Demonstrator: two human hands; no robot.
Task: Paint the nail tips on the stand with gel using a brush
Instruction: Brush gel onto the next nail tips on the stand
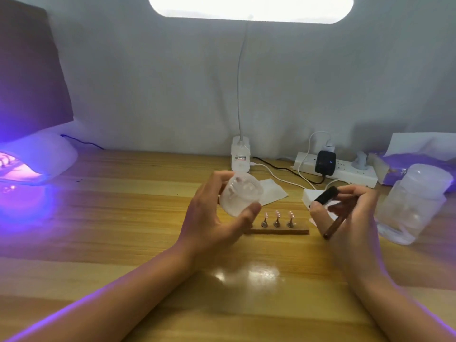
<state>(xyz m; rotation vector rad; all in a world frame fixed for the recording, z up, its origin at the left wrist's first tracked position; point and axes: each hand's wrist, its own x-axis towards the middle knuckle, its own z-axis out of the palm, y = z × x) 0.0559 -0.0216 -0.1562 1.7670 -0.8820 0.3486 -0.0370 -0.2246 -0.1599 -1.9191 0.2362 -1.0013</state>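
Wooden surface (103,218) under lamp light: left hand (212,218), fingers curled round a clear gel jar (240,195), at 10 o'clock of the nail-tip stand (277,230); right hand (352,218) at 3 o'clock, fingers pinching a dark-capped brush (332,218).

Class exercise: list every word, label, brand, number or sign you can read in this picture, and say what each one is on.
No text can be read here.
Lamp base: a small label with red and dark print, too blurred to read.
Purple packet: some marks near its right end, too blurred to read.
Power strip, clear jar, and the items in both hands: no print visible.
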